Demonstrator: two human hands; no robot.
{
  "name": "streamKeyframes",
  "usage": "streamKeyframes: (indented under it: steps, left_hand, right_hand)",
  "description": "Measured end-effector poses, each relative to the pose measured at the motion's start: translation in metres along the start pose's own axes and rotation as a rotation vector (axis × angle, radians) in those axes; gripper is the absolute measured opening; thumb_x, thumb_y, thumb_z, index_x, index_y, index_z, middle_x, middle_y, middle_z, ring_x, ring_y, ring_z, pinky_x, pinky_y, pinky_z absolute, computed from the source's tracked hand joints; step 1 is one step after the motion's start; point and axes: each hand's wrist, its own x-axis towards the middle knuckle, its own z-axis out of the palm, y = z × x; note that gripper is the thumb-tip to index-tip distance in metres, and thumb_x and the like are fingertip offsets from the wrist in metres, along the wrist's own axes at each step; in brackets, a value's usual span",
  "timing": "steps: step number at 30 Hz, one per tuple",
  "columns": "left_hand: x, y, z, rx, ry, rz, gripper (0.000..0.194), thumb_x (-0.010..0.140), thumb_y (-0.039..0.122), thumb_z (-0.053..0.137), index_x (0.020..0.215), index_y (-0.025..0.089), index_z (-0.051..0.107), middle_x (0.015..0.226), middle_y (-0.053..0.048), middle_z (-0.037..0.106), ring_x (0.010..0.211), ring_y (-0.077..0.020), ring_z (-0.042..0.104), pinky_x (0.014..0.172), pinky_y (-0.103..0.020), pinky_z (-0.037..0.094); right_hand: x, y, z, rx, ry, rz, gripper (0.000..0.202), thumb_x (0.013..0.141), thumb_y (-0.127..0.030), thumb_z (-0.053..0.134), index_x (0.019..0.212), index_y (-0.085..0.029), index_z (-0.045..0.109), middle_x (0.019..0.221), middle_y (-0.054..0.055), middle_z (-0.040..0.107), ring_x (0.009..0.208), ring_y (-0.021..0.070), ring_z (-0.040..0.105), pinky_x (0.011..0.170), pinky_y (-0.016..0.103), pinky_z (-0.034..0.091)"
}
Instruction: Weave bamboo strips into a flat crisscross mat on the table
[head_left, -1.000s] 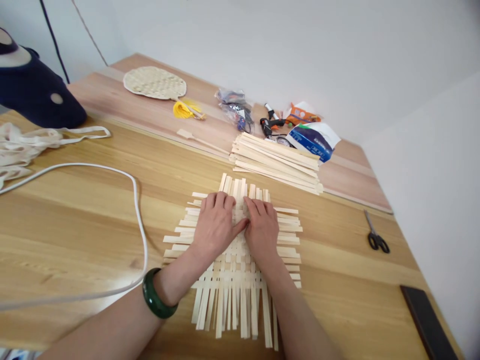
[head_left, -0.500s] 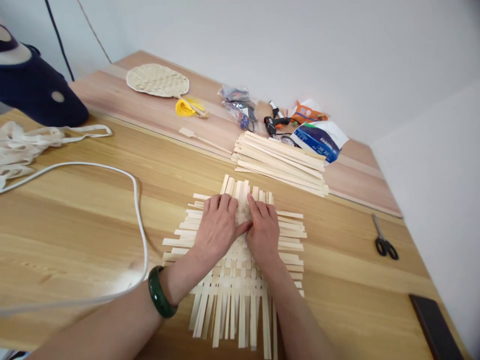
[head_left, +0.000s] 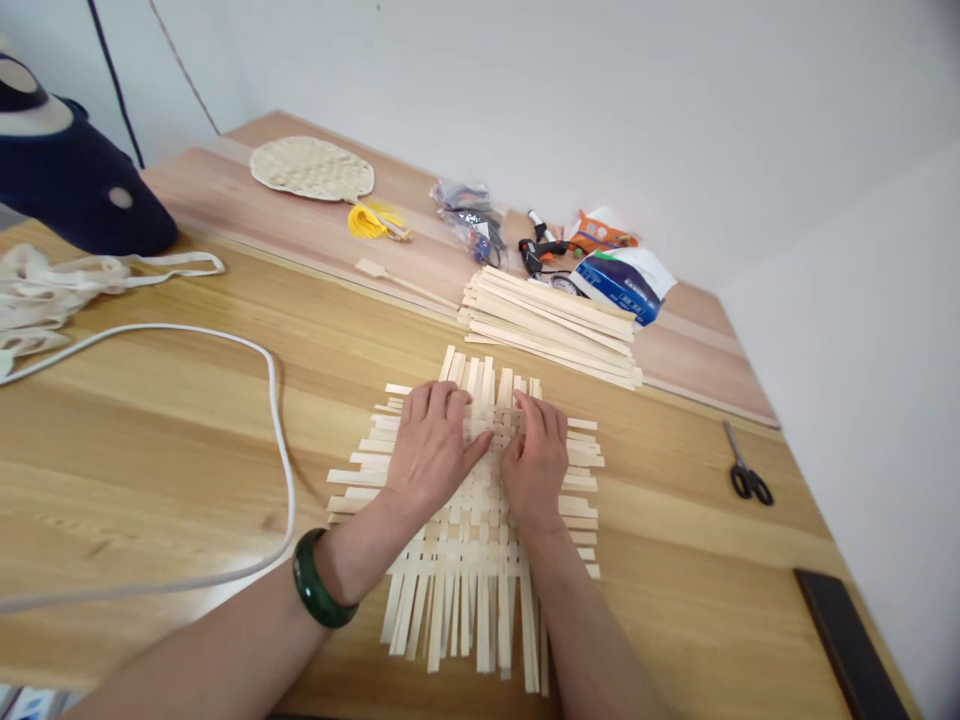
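A woven mat of pale flat wooden strips (head_left: pixel 480 550) lies on the table in front of me, its loose strip ends sticking out on all sides. My left hand (head_left: pixel 431 445) rests on the upper left of the weave, fingers laid over it and the thumb stretched toward the middle; a dark green bangle (head_left: pixel 319 580) circles that wrist. On the upper right of the weave is my right hand (head_left: pixel 536 460), its index finger reaching forward, thumb apart and the other fingers bent. Both hands press on the strips without a visible grasp. The weave under the palms is hidden.
Behind the mat lies a pile of loose strips (head_left: pixel 551 325). Scissors (head_left: pixel 742 475) and a black flat object (head_left: pixel 851 640) are at right. A white cord (head_left: pixel 281 440) curves at left. Farther back are a woven fan (head_left: pixel 311 168), a glue gun (head_left: pixel 540 252) and a blue packet (head_left: pixel 619 285).
My right hand has shifted slightly right, away from my left thumb, and a gap now shows between the two hands. The camera view has turned a little.
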Motion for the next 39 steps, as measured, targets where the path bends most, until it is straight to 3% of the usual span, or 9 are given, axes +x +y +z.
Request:
streamKeyframes:
  steps: [8, 20, 30, 39]
  left_hand:
    - [0.000, 0.001, 0.002, 0.018, 0.011, -0.032, 0.043, 0.087, 0.040, 0.063, 0.121, 0.015, 0.054, 0.121, -0.016, 0.057, 0.115, -0.0341, 0.047, 0.101, -0.050, 0.041]
    - [0.007, 0.003, 0.002, 0.101, -0.041, -0.067, 0.042, 0.082, 0.050, 0.066, 0.106, 0.015, 0.060, 0.107, -0.014, 0.059, 0.106, -0.0357, 0.046, 0.095, -0.051, 0.042]
    - [0.009, 0.006, 0.001, 0.121, -0.084, -0.090, 0.041, 0.081, 0.052, 0.066, 0.100, 0.017, 0.061, 0.101, -0.012, 0.059, 0.101, -0.0351, 0.047, 0.091, -0.052, 0.042]
    - [0.006, 0.006, 0.000, 0.117, -0.042, -0.071, 0.042, 0.083, 0.047, 0.065, 0.107, 0.013, 0.059, 0.106, -0.015, 0.059, 0.104, -0.0351, 0.049, 0.094, -0.050, 0.044]
  right_hand:
    - [-0.002, 0.003, 0.005, -0.026, -0.082, -0.017, 0.052, 0.085, -0.001, 0.036, 0.125, -0.018, 0.063, 0.114, 0.008, 0.068, 0.112, 0.0217, 0.053, 0.097, 0.040, 0.048]
    - [0.005, 0.004, 0.009, -0.176, -0.215, -0.045, 0.053, 0.082, -0.002, 0.044, 0.131, -0.015, 0.059, 0.116, 0.009, 0.067, 0.106, 0.0252, 0.047, 0.097, 0.041, 0.041]
    - [0.004, 0.005, 0.011, -0.197, -0.203, -0.095, 0.057, 0.082, -0.004, 0.045, 0.137, -0.015, 0.055, 0.112, 0.009, 0.067, 0.101, 0.0258, 0.048, 0.095, 0.041, 0.041]
    - [0.002, 0.002, 0.007, -0.057, -0.127, 0.001, 0.058, 0.079, -0.001, 0.040, 0.133, -0.016, 0.057, 0.109, 0.009, 0.068, 0.102, 0.0232, 0.052, 0.091, 0.038, 0.048]
